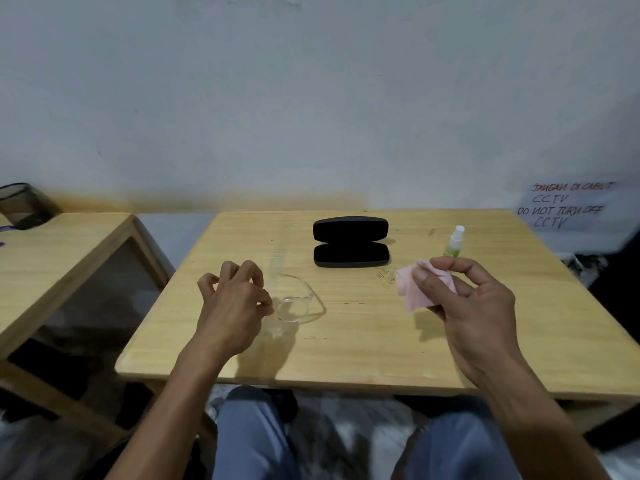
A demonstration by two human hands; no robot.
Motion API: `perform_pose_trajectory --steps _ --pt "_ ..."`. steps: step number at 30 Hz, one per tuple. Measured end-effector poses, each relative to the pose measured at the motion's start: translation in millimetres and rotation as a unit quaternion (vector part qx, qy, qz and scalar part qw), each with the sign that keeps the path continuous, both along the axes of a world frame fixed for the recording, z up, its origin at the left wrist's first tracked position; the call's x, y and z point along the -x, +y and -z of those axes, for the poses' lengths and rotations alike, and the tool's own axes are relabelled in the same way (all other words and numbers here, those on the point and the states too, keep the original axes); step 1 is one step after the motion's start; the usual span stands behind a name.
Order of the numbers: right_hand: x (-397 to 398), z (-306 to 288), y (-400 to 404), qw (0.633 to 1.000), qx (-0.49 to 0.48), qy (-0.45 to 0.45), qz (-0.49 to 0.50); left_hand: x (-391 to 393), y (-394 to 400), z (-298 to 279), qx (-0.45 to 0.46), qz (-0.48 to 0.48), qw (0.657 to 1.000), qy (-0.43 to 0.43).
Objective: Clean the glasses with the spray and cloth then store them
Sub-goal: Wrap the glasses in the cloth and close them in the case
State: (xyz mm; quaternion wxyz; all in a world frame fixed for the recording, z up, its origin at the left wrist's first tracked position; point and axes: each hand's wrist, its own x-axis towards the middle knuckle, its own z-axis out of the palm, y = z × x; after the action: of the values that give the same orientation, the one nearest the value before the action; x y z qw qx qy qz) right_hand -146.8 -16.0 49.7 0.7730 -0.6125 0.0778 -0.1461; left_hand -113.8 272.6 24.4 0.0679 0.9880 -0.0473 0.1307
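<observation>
Clear-framed glasses (294,304) hang just above the wooden table (363,341), pinched at one end by my left hand (235,306). My right hand (474,306) is raised over the table's right side and holds a small pink cloth (412,289) between thumb and fingers. A black glasses case (350,241) lies open near the table's far edge. To its right stands a small spray bottle (454,241) with a white cap and green label, partly hidden behind my right fingers.
A second wooden table (52,265) stands to the left across a narrow gap, with a dark container (24,206) at its back. A handwritten paper sign (564,206) hangs on the wall at the right. My knees are under the table's near edge.
</observation>
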Motion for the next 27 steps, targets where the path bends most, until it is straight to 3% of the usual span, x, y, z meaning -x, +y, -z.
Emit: perform_pose_trajectory --steps 6,18,21,24,27 --pt "-1.6 3.4 3.0 1.0 -0.001 0.005 -0.002 -6.8 4.9 10.8 -0.011 0.003 1.0 0.014" --pt "-8.3 7.0 17.4 0.999 0.001 0.024 -0.028 -13.3 16.9 16.0 0.098 0.003 0.994 0.045" --pt "-8.0 8.2 21.3 0.999 -0.003 0.029 -0.036 -8.0 18.7 14.9 0.119 0.002 0.993 0.016" --pt "-5.9 9.8 26.1 0.998 -0.01 0.036 -0.052 5.3 5.8 3.6 0.211 0.009 0.976 -0.057" --pt "-3.5 9.6 33.2 0.995 -0.045 0.05 -0.075 22.4 -24.2 -8.4 0.345 0.037 0.934 -0.088"
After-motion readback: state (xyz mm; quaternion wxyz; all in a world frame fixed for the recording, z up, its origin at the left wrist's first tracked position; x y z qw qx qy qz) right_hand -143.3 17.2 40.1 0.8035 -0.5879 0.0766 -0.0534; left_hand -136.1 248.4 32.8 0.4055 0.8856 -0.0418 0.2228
